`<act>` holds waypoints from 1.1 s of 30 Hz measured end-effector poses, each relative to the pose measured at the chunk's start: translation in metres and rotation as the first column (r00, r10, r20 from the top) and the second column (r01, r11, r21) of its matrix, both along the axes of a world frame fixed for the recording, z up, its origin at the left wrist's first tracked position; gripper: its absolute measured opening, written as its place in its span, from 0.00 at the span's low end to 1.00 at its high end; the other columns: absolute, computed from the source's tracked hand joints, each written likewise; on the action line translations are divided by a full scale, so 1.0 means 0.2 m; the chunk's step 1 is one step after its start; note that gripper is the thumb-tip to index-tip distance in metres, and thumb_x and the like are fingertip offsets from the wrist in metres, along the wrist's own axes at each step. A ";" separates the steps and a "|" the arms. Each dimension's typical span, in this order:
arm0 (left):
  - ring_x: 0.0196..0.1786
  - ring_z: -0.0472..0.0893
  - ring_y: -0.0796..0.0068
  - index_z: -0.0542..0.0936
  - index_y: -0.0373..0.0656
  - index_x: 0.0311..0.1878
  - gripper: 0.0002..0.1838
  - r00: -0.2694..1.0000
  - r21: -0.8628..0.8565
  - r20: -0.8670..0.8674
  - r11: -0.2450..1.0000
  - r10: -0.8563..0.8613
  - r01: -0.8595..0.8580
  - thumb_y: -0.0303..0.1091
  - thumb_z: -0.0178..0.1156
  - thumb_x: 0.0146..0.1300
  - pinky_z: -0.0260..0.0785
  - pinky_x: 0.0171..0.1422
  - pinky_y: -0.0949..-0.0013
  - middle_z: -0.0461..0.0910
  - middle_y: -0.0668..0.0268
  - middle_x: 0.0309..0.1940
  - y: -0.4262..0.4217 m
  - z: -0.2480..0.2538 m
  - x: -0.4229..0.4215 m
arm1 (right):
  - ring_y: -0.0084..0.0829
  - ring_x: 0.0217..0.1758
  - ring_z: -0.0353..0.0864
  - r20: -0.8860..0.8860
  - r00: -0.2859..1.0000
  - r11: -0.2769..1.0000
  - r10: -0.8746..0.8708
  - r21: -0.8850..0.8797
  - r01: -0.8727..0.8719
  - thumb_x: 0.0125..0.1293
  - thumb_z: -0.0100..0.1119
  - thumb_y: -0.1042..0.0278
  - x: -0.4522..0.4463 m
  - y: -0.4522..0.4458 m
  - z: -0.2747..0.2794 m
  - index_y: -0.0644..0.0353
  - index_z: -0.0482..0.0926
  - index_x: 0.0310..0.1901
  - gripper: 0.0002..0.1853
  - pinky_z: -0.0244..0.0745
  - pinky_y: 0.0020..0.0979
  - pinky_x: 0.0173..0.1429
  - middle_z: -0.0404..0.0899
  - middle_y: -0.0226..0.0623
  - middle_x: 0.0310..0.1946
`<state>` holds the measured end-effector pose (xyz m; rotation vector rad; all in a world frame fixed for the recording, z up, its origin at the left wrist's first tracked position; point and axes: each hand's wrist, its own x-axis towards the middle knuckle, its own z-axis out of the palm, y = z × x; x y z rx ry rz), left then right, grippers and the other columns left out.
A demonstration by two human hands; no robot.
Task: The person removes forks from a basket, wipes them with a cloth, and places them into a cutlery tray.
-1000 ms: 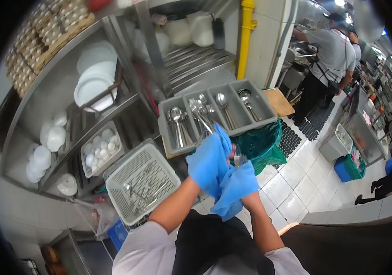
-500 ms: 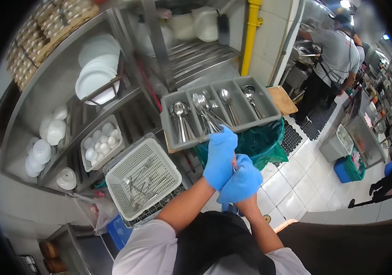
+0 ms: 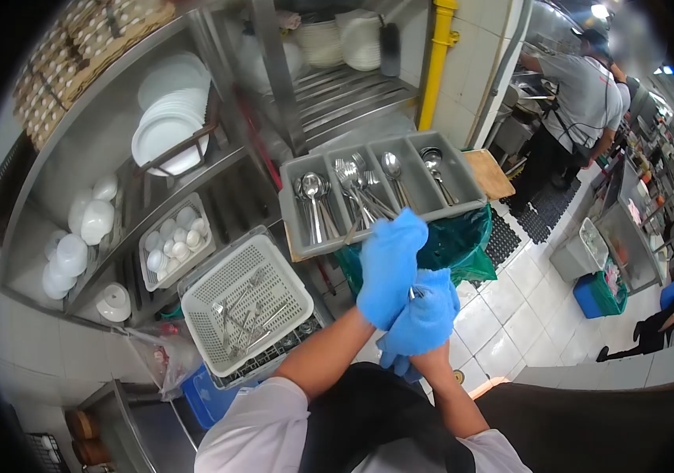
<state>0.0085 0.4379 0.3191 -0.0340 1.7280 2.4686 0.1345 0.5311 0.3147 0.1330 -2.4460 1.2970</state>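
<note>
Both my hands are covered in light blue fabric, either gloves or cloths. My left hand (image 3: 392,268) is over the front edge of the grey cutlery tray (image 3: 313,246), its fingers curled and mostly hidden. Just below and touching it, my right hand (image 3: 420,319) is closed, and a small shiny metal end (image 3: 412,293) shows at its top; the rest of that piece is covered. The tray's compartments hold spoons (image 3: 311,189), forks (image 3: 350,177), more spoons (image 3: 391,167) and rounder spoons (image 3: 431,158). Several forks lie in the white perforated basket (image 3: 195,307).
A bin with a green liner (image 3: 471,252) stands under the tray. White plates (image 3: 165,142), bowls (image 3: 96,221) and a small basket of white rounded items (image 3: 175,244) fill the left shelves. A wooden board (image 3: 491,173) lies right of the tray. A person (image 3: 585,94) works farther back.
My left hand has moved slightly right, covering more of the right hand's top. The right hand stays closed and has turned a little, with the metal end now showing differently.
</note>
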 end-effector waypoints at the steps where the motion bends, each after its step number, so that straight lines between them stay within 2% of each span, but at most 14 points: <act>1: 0.34 0.78 0.74 0.77 0.41 0.41 0.07 0.984 -0.192 -0.169 0.978 0.052 -0.085 0.34 0.61 0.64 0.71 0.34 0.66 0.80 0.68 0.36 -0.02 -0.01 -0.09 | 0.48 0.58 0.74 0.047 0.999 0.995 0.026 -0.102 -0.021 0.55 0.68 0.70 0.00 0.00 0.00 0.64 0.74 0.56 0.26 0.68 0.43 0.63 0.76 0.50 0.51; 2: 0.33 0.78 0.75 0.78 0.43 0.38 0.06 0.938 -0.360 -0.340 0.912 0.067 -0.195 0.33 0.61 0.64 0.70 0.33 0.66 0.79 0.70 0.35 -0.05 -0.01 -0.16 | 0.49 0.59 0.74 0.091 0.995 0.979 0.051 -0.204 -0.032 0.55 0.68 0.70 0.01 0.01 0.00 0.64 0.74 0.56 0.26 0.67 0.44 0.63 0.76 0.50 0.51; 4: 0.32 0.77 0.75 0.78 0.44 0.36 0.04 0.869 -0.498 -0.493 0.806 0.039 -0.319 0.32 0.61 0.63 0.70 0.33 0.65 0.78 0.72 0.33 -0.08 -0.01 -0.18 | 0.41 0.42 0.81 -0.124 0.991 0.956 0.048 0.294 -0.010 0.58 0.64 0.72 0.02 0.04 -0.05 0.63 0.76 0.52 0.19 0.76 0.37 0.48 0.78 0.42 0.41; 9: 0.28 0.74 0.75 0.76 0.44 0.35 0.10 0.931 0.186 0.291 0.942 0.220 -0.281 0.40 0.60 0.68 0.70 0.35 0.69 0.75 0.69 0.29 -0.09 0.08 -0.07 | 0.44 0.53 0.78 0.114 0.994 0.993 -0.005 -0.115 0.018 0.59 0.65 0.69 0.01 0.12 -0.11 0.65 0.74 0.55 0.22 0.71 0.41 0.58 0.78 0.47 0.48; 11: 0.29 0.75 0.75 0.76 0.43 0.39 0.13 0.884 0.345 0.428 0.938 -0.191 0.036 0.44 0.60 0.69 0.71 0.36 0.71 0.76 0.68 0.30 -0.02 0.00 0.08 | 0.48 0.60 0.74 0.247 0.968 0.975 0.049 -0.221 0.007 0.60 0.65 0.68 -0.03 0.13 -0.20 0.66 0.73 0.57 0.24 0.67 0.44 0.65 0.76 0.51 0.53; 12: 0.30 0.75 0.75 0.76 0.43 0.40 0.15 0.829 0.401 0.457 0.906 -0.323 0.133 0.46 0.60 0.69 0.71 0.36 0.72 0.77 0.68 0.31 0.02 -0.05 0.12 | 0.49 0.60 0.74 -0.006 0.999 0.999 -0.049 0.021 0.049 0.60 0.66 0.67 -0.04 0.09 -0.25 0.65 0.74 0.57 0.24 0.66 0.44 0.66 0.77 0.50 0.53; 14: 0.31 0.77 0.76 0.78 0.43 0.40 0.16 0.976 -0.001 0.126 0.984 -0.178 0.179 0.48 0.59 0.68 0.72 0.37 0.71 0.79 0.66 0.32 0.02 -0.02 0.11 | 0.49 0.61 0.74 -0.267 0.962 0.961 -0.057 0.248 0.126 0.60 0.66 0.66 -0.05 0.07 -0.28 0.65 0.75 0.57 0.24 0.65 0.43 0.67 0.77 0.50 0.53; 17: 0.34 0.78 0.77 0.79 0.44 0.38 0.13 0.954 0.336 0.292 0.941 -0.071 -0.032 0.44 0.62 0.66 0.72 0.39 0.71 0.80 0.67 0.32 0.00 0.07 0.09 | 0.48 0.57 0.75 -0.044 0.991 0.992 0.125 0.041 -0.123 0.63 0.61 0.68 -0.03 0.08 -0.25 0.65 0.76 0.53 0.18 0.62 0.43 0.72 0.78 0.46 0.49; 21: 0.33 0.78 0.77 0.80 0.44 0.39 0.14 0.968 -0.040 0.118 0.973 -0.222 0.228 0.46 0.60 0.67 0.72 0.40 0.71 0.80 0.66 0.32 0.04 -0.07 0.23 | 0.49 0.59 0.75 0.022 0.997 0.997 0.072 -0.017 -0.072 0.60 0.64 0.69 -0.09 0.13 -0.36 0.64 0.77 0.53 0.19 0.68 0.44 0.65 0.78 0.49 0.52; 24: 0.33 0.78 0.76 0.80 0.43 0.40 0.16 0.955 0.045 0.229 0.982 -0.188 0.183 0.48 0.58 0.68 0.72 0.40 0.71 0.80 0.66 0.31 0.02 -0.09 0.15 | 0.48 0.56 0.77 -0.102 0.979 0.974 0.177 0.163 -0.159 0.60 0.63 0.70 -0.12 0.11 -0.34 0.64 0.78 0.51 0.18 0.70 0.43 0.62 0.78 0.49 0.49; 27: 0.32 0.77 0.76 0.80 0.43 0.41 0.17 0.955 0.011 0.210 0.977 -0.209 0.211 0.49 0.56 0.69 0.72 0.40 0.71 0.80 0.66 0.31 0.02 -0.10 0.21 | 0.46 0.51 0.78 -0.241 0.970 0.994 -0.032 0.098 0.057 0.61 0.62 0.70 -0.17 0.08 -0.36 0.64 0.78 0.49 0.15 0.72 0.43 0.59 0.79 0.48 0.47; 30: 0.32 0.77 0.76 0.81 0.43 0.42 0.19 0.948 -0.024 0.218 0.970 -0.231 0.242 0.51 0.54 0.70 0.72 0.41 0.71 0.81 0.65 0.31 0.00 -0.06 0.10 | 0.47 0.50 0.77 -0.102 0.988 0.993 0.117 0.035 -0.114 0.60 0.63 0.69 -0.12 0.11 -0.37 0.64 0.77 0.49 0.16 0.73 0.42 0.58 0.77 0.49 0.47; 31: 0.32 0.77 0.76 0.81 0.43 0.42 0.20 0.938 0.033 0.269 0.975 -0.220 0.220 0.52 0.54 0.70 0.72 0.41 0.71 0.81 0.65 0.31 -0.02 -0.05 0.01 | 0.42 0.52 0.78 0.101 0.988 0.877 0.121 -0.478 -0.058 0.63 0.62 0.67 -0.08 0.07 -0.32 0.63 0.71 0.57 0.22 0.73 0.39 0.61 0.75 0.46 0.52; 33: 0.35 0.81 0.72 0.81 0.41 0.43 0.30 0.943 0.104 0.325 0.994 -0.073 0.042 0.61 0.42 0.74 0.73 0.38 0.67 0.83 0.62 0.34 -0.05 -0.04 -0.16 | 0.37 0.54 0.78 0.270 0.935 0.536 0.229 -0.837 0.111 0.67 0.61 0.64 -0.03 0.03 -0.31 0.62 0.66 0.65 0.28 0.73 0.36 0.63 0.72 0.43 0.58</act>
